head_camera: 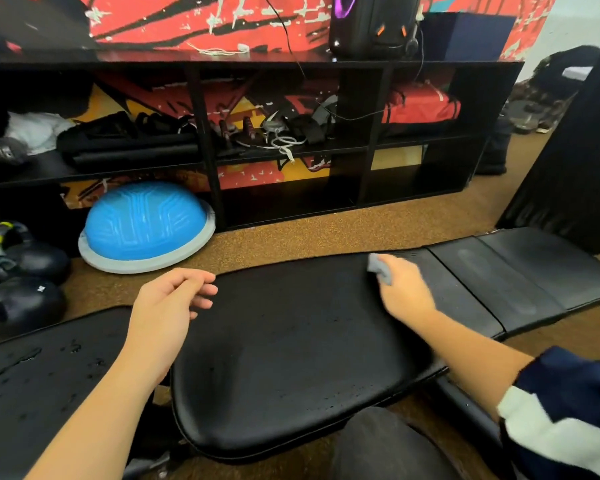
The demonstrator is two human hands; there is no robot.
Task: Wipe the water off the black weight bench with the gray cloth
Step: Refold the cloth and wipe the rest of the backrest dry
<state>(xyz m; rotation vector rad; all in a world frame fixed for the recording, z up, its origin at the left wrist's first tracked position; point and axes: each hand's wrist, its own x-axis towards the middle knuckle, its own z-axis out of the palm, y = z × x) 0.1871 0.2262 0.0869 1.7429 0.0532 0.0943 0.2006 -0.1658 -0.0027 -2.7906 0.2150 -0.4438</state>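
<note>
Surface: black padded weight bench [291, 341], droplets [73, 348] at left.
Right hand [404, 292]: grips crumpled gray cloth [378, 268] on it.
Left hand [167, 306]: I see loose fingers, nothing held.

The gray cloth [378, 268] is sitting bunched on the black weight bench [291, 341] (droplets [70, 349] are beading on its left pad).

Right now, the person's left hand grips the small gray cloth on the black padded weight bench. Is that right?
No: the head view shows the right hand gripping the small gray cloth on the black padded weight bench.
</note>
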